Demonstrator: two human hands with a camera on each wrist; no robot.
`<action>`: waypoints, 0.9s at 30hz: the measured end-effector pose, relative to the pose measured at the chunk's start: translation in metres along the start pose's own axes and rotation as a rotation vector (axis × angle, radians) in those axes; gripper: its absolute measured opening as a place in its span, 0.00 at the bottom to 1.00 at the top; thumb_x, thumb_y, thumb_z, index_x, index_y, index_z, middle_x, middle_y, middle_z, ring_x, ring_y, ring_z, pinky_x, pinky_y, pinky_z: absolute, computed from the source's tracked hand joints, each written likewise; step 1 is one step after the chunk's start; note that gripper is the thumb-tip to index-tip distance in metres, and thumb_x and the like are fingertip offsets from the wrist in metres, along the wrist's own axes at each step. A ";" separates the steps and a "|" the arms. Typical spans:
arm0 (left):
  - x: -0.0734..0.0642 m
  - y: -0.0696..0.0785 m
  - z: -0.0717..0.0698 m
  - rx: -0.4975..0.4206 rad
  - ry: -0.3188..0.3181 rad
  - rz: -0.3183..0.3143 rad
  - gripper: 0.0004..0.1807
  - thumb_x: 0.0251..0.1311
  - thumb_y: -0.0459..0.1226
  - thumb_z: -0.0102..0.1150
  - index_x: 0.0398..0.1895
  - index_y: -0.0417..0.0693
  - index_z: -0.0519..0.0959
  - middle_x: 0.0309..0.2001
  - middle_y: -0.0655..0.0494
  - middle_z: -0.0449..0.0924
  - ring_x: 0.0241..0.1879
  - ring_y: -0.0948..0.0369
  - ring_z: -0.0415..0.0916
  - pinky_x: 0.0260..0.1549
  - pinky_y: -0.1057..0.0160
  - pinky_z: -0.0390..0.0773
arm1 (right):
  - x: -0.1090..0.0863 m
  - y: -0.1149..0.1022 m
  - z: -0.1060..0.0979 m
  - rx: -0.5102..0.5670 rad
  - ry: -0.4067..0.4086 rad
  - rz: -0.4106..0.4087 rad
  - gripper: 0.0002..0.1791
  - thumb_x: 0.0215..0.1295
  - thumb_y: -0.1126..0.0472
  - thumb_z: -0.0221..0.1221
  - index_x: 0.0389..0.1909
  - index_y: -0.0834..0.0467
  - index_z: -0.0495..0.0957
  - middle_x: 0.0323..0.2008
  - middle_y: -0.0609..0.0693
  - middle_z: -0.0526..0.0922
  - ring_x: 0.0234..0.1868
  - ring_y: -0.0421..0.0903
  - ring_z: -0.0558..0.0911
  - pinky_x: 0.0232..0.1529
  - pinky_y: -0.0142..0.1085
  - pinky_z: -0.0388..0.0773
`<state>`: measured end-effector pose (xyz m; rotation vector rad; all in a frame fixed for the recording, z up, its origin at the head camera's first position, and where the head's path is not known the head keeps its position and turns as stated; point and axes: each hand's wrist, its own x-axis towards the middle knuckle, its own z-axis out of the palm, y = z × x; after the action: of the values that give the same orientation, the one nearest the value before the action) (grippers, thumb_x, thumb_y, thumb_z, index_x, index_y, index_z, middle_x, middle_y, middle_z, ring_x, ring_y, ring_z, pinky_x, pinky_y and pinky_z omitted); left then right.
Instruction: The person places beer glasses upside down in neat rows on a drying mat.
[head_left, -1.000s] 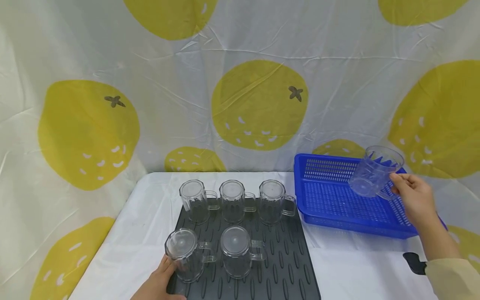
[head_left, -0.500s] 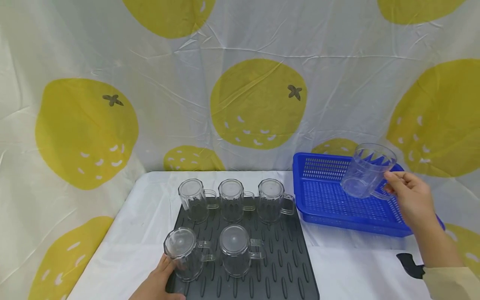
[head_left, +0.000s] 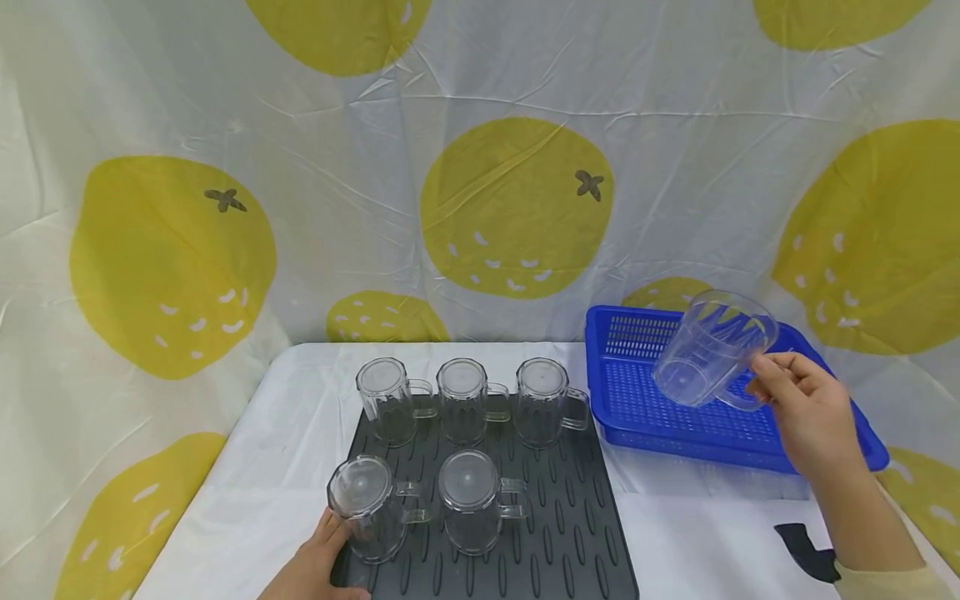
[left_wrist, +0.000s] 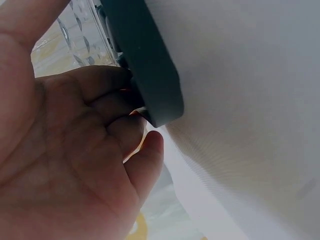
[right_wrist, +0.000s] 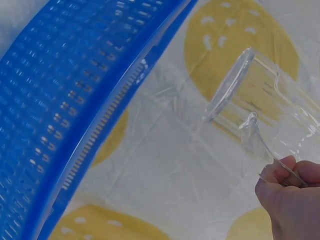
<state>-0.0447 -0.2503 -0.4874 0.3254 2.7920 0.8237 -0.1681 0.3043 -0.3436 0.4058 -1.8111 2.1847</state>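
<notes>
In the head view, my right hand (head_left: 813,408) pinches a clear glass mug (head_left: 693,367) by its handle. That mug leans over the blue basket, its mouth toward the upper right. The right wrist view shows thumb and fingers on the handle of the same mug (right_wrist: 280,105). My left hand (head_left: 318,558) lies at the left edge of a dark ridged mat (head_left: 555,525), beside the front-left mug (head_left: 367,508). From the left wrist, the palm (left_wrist: 65,145) shows with fingers reaching the edge of the mat (left_wrist: 150,70); some fingertips are hidden behind it.
On the mat, several glass mugs stand upside down in two rows: a back row (head_left: 462,404) and a front pair including a mug (head_left: 472,508). The blue perforated basket (head_left: 697,446) sits at the right. A fruit-print cloth (head_left: 517,50) hangs behind the white-covered table (head_left: 697,533).
My right hand has moved the mug leftward over the basket and tilted it further. My left hand and the mugs on the mat have stayed put.
</notes>
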 end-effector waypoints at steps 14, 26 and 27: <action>0.000 0.000 -0.001 0.007 0.001 -0.004 0.53 0.43 0.49 0.77 0.63 0.20 0.63 0.66 0.16 0.50 0.66 0.25 0.48 0.54 0.32 0.64 | -0.017 0.000 0.024 0.061 -0.094 -0.105 0.13 0.73 0.76 0.44 0.38 0.65 0.78 0.29 0.49 0.76 0.32 0.40 0.76 0.36 0.25 0.74; 0.000 0.003 -0.001 -0.028 -0.011 -0.012 0.54 0.44 0.49 0.77 0.64 0.19 0.61 0.67 0.16 0.47 0.66 0.24 0.44 0.53 0.31 0.64 | -0.028 -0.004 0.047 0.033 -0.163 -0.082 0.10 0.74 0.75 0.43 0.36 0.68 0.73 0.28 0.50 0.73 0.31 0.43 0.72 0.36 0.27 0.74; 0.000 0.003 -0.001 -0.031 -0.012 -0.015 0.54 0.44 0.49 0.77 0.64 0.19 0.61 0.67 0.16 0.47 0.66 0.24 0.44 0.53 0.31 0.64 | -0.029 -0.004 0.049 0.038 -0.171 -0.084 0.10 0.74 0.76 0.43 0.36 0.68 0.73 0.27 0.50 0.72 0.31 0.43 0.72 0.36 0.27 0.74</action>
<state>-0.0448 -0.2488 -0.4847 0.3035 2.7640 0.8574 -0.1383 0.2563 -0.3423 0.6831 -1.8033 2.1891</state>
